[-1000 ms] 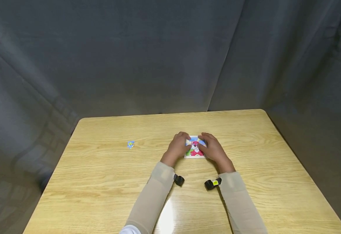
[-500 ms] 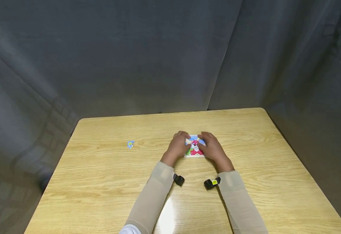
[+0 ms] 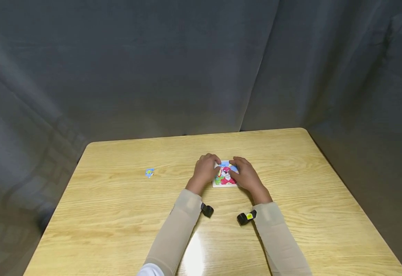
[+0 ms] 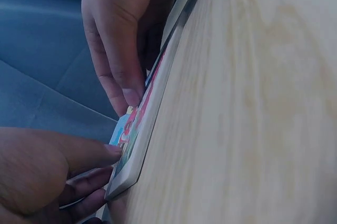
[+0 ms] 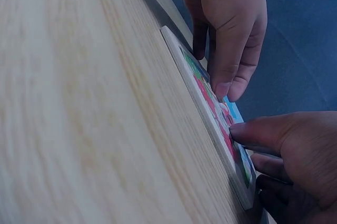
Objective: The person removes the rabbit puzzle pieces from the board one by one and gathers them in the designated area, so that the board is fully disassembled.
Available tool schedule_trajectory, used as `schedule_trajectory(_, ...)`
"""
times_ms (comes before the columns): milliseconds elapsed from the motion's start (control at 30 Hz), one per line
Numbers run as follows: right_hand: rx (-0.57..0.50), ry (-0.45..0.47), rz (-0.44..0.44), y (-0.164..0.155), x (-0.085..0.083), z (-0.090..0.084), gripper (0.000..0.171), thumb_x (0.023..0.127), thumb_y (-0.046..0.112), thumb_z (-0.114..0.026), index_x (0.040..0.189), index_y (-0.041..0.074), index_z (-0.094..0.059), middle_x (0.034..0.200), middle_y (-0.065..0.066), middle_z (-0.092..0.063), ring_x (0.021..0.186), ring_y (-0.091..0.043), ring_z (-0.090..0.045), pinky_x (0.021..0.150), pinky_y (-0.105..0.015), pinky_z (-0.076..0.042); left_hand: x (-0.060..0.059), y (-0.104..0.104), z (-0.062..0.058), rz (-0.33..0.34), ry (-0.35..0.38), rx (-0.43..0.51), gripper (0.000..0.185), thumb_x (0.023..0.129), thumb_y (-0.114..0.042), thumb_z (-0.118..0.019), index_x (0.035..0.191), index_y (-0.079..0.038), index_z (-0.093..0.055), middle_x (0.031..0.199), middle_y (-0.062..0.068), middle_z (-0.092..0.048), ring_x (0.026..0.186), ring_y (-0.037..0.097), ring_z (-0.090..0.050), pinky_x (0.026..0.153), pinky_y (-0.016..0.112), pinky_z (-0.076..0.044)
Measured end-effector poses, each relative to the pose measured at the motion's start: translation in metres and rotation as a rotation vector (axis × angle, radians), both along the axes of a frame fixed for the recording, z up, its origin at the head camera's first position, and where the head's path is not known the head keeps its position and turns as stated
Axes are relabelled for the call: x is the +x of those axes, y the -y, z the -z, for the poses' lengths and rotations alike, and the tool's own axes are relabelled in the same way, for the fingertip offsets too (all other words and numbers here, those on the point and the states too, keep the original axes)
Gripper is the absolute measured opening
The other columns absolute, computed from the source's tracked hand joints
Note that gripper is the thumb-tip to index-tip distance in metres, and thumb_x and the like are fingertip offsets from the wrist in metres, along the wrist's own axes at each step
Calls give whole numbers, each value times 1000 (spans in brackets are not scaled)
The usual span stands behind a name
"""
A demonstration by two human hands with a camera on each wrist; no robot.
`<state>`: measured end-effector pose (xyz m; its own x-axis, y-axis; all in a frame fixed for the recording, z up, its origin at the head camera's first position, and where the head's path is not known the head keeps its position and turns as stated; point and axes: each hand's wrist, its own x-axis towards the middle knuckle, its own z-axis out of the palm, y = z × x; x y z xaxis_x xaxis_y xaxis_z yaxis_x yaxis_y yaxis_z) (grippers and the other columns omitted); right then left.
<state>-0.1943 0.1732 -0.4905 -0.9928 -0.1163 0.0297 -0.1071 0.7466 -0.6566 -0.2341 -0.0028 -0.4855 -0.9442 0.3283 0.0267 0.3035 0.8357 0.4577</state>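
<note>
A small framed jigsaw puzzle [image 3: 226, 180] showing a pink-and-white cartoon puppy lies flat on the wooden table. My left hand [image 3: 205, 169] holds its left side; in the left wrist view the left thumb [image 4: 100, 154] rests on the picture while the fingers curl by the frame's edge. From the other side my right hand [image 3: 247, 175] holds the puzzle, its thumb [image 5: 253, 132] on the picture and its fingers along the right edge. Both hands hide parts of the frame's sides. Farther left lies one loose blue puzzle piece [image 3: 149, 172] with a yellow figure, away from both hands.
The light wooden table [image 3: 118, 214] has rounded far corners. Dark grey cloth [image 3: 173, 76] hangs behind it and along both sides. Black wrist cameras [image 3: 206, 210] sit on the inner sides of both sleeved wrists.
The head view has shifted slightly, so everything appears a little farther left. My left thumb has moved slightly toward the puzzle's far side, showing more of the picture's left part. The right hand keeps its hold.
</note>
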Motion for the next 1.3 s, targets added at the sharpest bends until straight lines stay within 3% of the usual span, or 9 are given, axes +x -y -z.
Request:
schedule_trajectory(333,15,-13,6,-1,0,-1,42,94,20,-64,131,0,-58,148,-20,-40,138,-39,-32,112,-54,-26,-1,-1,0,22,-11,-7,32,94,-28,-66,125,-24,-66,130,4,-57,119,26,-50,97,42,-42)
schedule_trajectory(1033,-10,-2,-1,0,-1,1,42,94,20,-64,131,0,-58,148,-17,-40,137,-38,-33,111,-53,-27,-2,2,1,126,-44,26,26,95,-18,-64,120,-21,-66,124,1,-60,115,23,-54,96,44,-44)
schedule_trajectory(1300,-8,4,8,2,1,-1,43,94,20,-64,132,0,-57,148,-18,-40,138,-38,-32,112,-53,-27,-4,3,0,128,-41,27,25,95,-15,-63,119,-21,-67,117,-1,-63,109,21,-56,93,41,-45)
